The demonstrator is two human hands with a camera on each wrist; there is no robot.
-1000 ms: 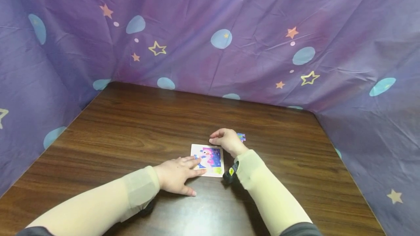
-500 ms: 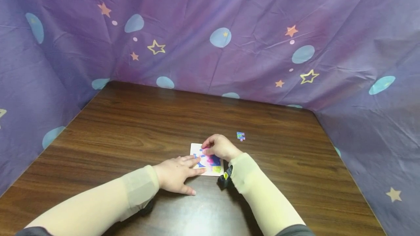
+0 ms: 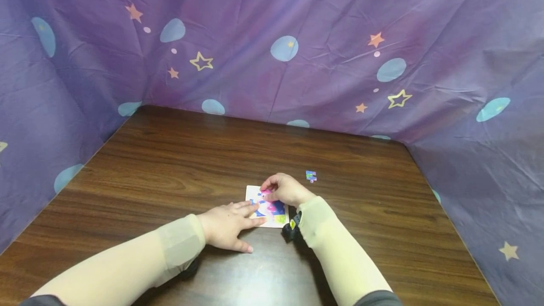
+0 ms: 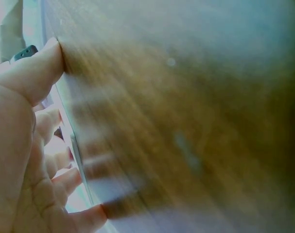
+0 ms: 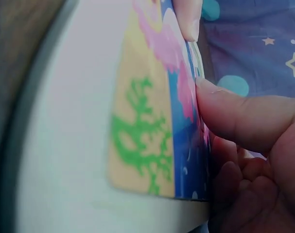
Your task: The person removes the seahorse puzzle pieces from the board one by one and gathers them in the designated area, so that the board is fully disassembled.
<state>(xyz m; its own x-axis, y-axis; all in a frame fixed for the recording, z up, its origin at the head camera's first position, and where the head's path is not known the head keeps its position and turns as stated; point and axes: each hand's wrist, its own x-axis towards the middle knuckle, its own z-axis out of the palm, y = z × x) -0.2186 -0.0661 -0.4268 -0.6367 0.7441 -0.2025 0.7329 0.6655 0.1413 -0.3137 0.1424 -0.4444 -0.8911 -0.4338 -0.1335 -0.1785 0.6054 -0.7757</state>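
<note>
My left hand (image 3: 227, 228) lies with fingers spread wide, their tips on the left side of the small puzzle (image 3: 251, 191), which sits flat on the wooden table (image 3: 191, 155) in front of me. My right hand (image 3: 290, 190) bends its thumb and forefinger close together onto the puzzle's upper part; I can't tell whether they pinch a piece. A loose piece (image 3: 309, 174) lies just beyond, to the right.

I see puzzle board (image 3: 250, 189) on table (image 3: 204, 155) between left and right edges | left hand (image 3: 227, 227) on board's left edge | right hand (image 3: 290, 191) over its far half | loose piece (image 3: 309, 174) behind-right, nearer table's far edge
</note>
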